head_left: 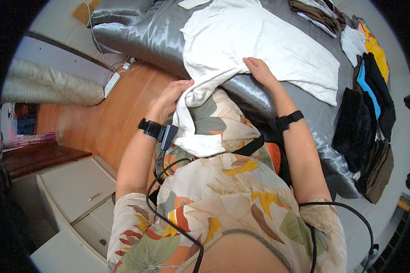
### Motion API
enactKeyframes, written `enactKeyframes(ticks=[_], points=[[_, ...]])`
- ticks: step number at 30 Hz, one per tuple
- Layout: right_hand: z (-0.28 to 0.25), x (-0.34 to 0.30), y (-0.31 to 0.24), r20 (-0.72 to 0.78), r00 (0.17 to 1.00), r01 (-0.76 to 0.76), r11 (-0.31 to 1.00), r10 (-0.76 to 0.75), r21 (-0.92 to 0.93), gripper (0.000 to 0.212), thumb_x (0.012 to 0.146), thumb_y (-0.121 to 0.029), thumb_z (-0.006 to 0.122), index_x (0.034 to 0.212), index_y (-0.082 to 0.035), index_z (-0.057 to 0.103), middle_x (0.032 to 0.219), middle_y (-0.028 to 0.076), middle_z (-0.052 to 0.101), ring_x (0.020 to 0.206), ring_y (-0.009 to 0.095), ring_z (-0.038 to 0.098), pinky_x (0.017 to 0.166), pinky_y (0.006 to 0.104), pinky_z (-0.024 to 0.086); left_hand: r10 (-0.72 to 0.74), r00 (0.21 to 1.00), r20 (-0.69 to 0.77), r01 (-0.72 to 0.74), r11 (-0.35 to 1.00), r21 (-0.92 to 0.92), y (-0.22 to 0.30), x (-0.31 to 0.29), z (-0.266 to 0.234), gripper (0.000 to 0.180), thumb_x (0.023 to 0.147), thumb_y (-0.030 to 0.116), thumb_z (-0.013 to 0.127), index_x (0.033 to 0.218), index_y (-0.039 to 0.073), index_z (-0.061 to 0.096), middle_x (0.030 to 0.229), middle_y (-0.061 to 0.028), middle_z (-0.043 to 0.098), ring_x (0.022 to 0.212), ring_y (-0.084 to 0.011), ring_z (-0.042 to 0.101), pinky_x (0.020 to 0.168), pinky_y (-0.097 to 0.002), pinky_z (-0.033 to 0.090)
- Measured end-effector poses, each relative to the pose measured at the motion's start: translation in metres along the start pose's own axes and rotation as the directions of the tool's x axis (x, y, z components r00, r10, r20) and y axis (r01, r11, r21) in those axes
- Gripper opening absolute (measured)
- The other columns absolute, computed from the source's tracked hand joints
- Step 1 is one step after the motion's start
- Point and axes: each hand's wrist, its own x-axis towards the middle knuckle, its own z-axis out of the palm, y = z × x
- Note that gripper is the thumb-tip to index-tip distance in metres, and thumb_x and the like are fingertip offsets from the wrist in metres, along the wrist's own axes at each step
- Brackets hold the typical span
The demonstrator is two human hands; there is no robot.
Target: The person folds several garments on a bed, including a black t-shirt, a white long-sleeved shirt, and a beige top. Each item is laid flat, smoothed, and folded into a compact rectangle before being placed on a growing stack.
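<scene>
A white knit garment (230,38) is spread over the near side of a grey satin-covered bed (168,43). One long tube of it, a sleeve or a leg, reaches to the right. Another hangs off the bed's edge, gathered and twisted, and its end lies on my lap. My left hand (168,96) is closed on the outer fold of this hanging tube. My right hand (260,72) pinches the inner edge of the cloth where the two tubes part, with the thumb on top. The material between both hands is pulled slightly taut.
Dark folded clothes (356,113) and a blue strip of cloth (362,84) lie at the bed's right side. A folded pile (315,18) sits at the far right. To the left are a power strip (112,85) on the wooden floor and a pale cabinet (79,186). Black cables cross my body.
</scene>
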Motion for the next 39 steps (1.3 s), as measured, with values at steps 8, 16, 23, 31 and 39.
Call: enactKeyframes(ticks=[8,16,23,31,39], points=[[-0.001,0.010,0.003,0.050,0.991,-0.127,0.992,0.127,-0.010,0.051,0.094,-0.044,0.045,0.106,0.001,0.065,0.099,0.022,0.067,0.092,0.034,0.063,0.083,0.0386,0.046,0.495,0.855,-0.154,-0.238,0.638,0.733,-0.005,0.026,0.023,0.030,0.085,0.029,0.069,0.093,0.002,0.062,0.083,-0.0072,0.060,0.074,-0.0200,0.057,0.067,-0.0320,0.047],[0.000,0.009,0.003,0.056,0.996,-0.067,0.996,0.064,0.056,0.046,0.096,-0.037,0.051,0.105,0.006,0.064,0.081,0.005,0.064,0.075,0.014,0.054,0.072,0.0287,0.045,0.745,0.567,0.351,-0.452,-0.074,0.889,0.001,0.055,0.075,0.022,0.075,0.014,0.070,0.092,0.000,0.065,0.086,-0.0139,0.058,0.082,-0.0350,0.055,0.075,-0.0417,0.046],[-0.003,0.003,-0.004,0.057,0.996,-0.062,0.998,0.063,-0.020,0.047,0.094,-0.042,0.046,0.101,-0.001,0.067,0.094,0.019,0.068,0.087,0.032,0.064,0.080,0.0373,0.048,0.341,0.939,-0.028,-0.304,0.868,0.392,-0.001,0.071,0.055,0.018,0.091,0.013,0.060,0.098,-0.001,0.068,0.092,-0.0021,0.067,0.078,-0.0082,0.058,0.071,-0.0213,0.046],[0.002,0.003,0.003,0.032,0.999,-0.033,0.999,0.034,-0.028,0.047,0.094,-0.044,0.046,0.106,-0.004,0.067,0.098,0.018,0.068,0.092,0.033,0.063,0.082,0.0385,0.048,0.299,0.953,-0.051,-0.280,0.932,0.230,0.001,0.067,0.065,0.021,0.086,0.012,0.067,0.100,-0.004,0.068,0.089,-0.0054,0.067,0.077,-0.0097,0.058,0.068,-0.0220,0.047],[0.003,0.004,0.007,0.037,0.997,-0.061,0.995,0.064,-0.073,0.046,0.094,-0.044,0.045,0.105,-0.005,0.068,0.098,0.018,0.068,0.091,0.034,0.063,0.080,0.0393,0.048,0.478,0.873,-0.100,-0.392,0.808,0.440,0.000,0.074,0.064,0.022,0.086,0.015,0.067,0.097,-0.003,0.070,0.088,-0.0040,0.068,0.077,-0.0085,0.058,0.070,-0.0217,0.046]])
